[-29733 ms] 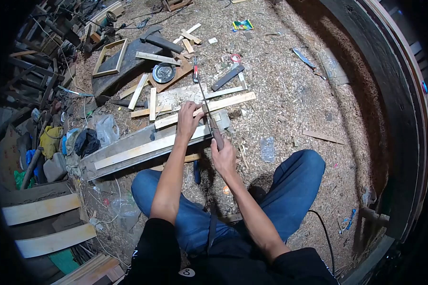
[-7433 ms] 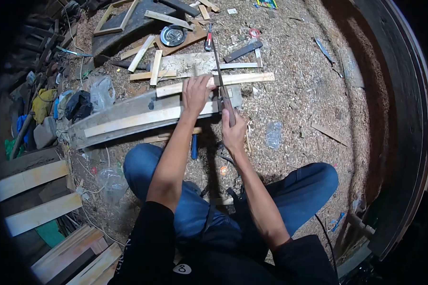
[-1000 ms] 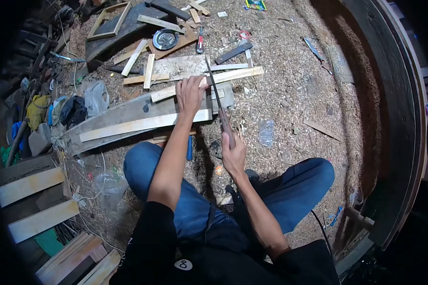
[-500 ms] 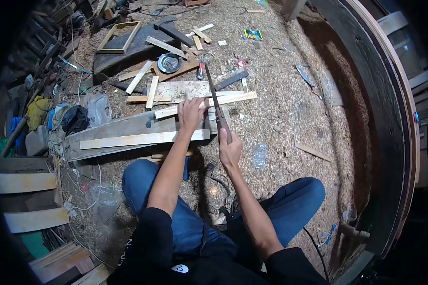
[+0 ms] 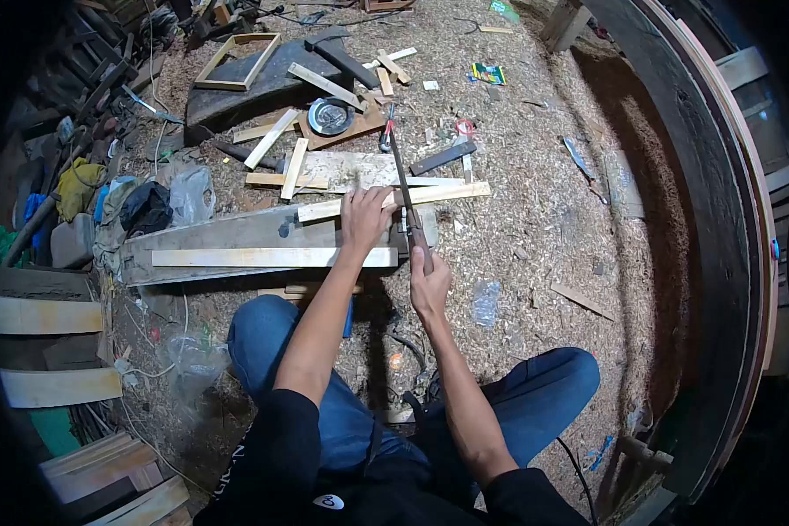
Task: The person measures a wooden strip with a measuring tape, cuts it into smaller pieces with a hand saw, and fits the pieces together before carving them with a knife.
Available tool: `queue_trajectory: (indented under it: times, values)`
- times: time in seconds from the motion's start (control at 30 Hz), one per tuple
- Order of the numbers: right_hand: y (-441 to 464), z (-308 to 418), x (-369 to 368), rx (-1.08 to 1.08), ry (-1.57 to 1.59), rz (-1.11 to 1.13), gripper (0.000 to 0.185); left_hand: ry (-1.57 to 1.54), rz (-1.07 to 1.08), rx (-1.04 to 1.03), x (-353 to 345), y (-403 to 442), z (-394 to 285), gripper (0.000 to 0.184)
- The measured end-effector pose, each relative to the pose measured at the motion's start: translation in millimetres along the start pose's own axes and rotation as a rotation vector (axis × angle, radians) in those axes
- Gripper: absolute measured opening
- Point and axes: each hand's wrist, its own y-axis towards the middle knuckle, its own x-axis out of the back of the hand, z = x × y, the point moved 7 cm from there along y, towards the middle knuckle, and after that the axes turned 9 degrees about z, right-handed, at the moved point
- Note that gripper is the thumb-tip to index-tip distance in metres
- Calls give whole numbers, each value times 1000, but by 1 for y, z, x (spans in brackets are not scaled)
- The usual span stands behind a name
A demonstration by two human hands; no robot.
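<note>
My left hand (image 5: 366, 219) is closed over a pale wooden strip (image 5: 451, 192), pressing it on a grey plank (image 5: 210, 230). In my right hand (image 5: 430, 283) is the brown handle of a handsaw (image 5: 401, 173). Its long dark blade points away from me and crosses the strip just right of my left fingers. Whether the blade has cut into the wood is too small to see. A second, longer pale strip (image 5: 272, 257) lies along the plank's near edge, under my left wrist.
Beyond the plank lie a round metal dish (image 5: 330, 116), a red-handled tool (image 5: 387, 130), a dark flat bar (image 5: 443, 158) and several short wood pieces. A wooden frame (image 5: 238, 61) rests on a dark slab (image 5: 267, 98). Wood shavings cover the ground; a large timber (image 5: 714, 175) curves along the right.
The whole scene has shifted slightly right and down in view. Both hands keep their hold, and the saw still crosses the strip at about the same spot.
</note>
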Motion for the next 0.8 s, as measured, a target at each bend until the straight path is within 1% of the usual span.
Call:
queue_trajectory:
  times: [0.03,0.1,0.2,0.3,0.33,0.4,0.43,0.47,0.5,0.53,0.57,0.6,0.63,0.7,0.77,0.8]
  values:
    - [-1,-2,-3,-42,26,27,45,-7,-8,-12,1,0,0,37]
    - [-4,-3,-3,-48,18,30,44,-18,0,-27,0,-2,-1,36]
    - [-8,0,-3,67,38,-31,40,18,-2,-5,-3,-2,-2,34]
    - [-37,-18,-1,-23,38,17,38,-5,-3,-19,-3,-2,-2,34]
    - [-50,-20,2,-40,49,31,37,-61,-1,-27,0,-4,-3,34]
    - [-70,-14,12,-80,62,47,36,-60,5,-33,5,-14,-10,34]
    - [-73,-7,15,-86,80,57,36,-49,-22,-42,6,-13,-10,34]
    - [-83,-1,20,-62,16,26,33,-48,-25,-32,5,-11,-9,34]
    - [-97,1,22,-42,43,-5,33,-49,-31,-20,3,-13,-8,34]
    - [-110,2,25,-21,70,-35,32,-32,11,41,2,-8,-7,34]
    - [-126,-2,31,-107,86,-1,34,-35,-5,30,4,-9,-6,34]
    - [-138,-7,38,-191,99,32,36,-50,31,4,2,-8,-1,34]
    - [-140,-5,43,-105,125,-40,36,-65,63,-26,4,0,-3,34]
    - [-138,-3,47,-142,14,-17,38,-87,63,-39,5,3,-4,34]
    - [-132,5,46,-126,-2,-59,34,-15,64,94,-4,2,1,35]
    - [-126,8,50,-103,-29,-92,31,6,59,104,-5,4,0,35]
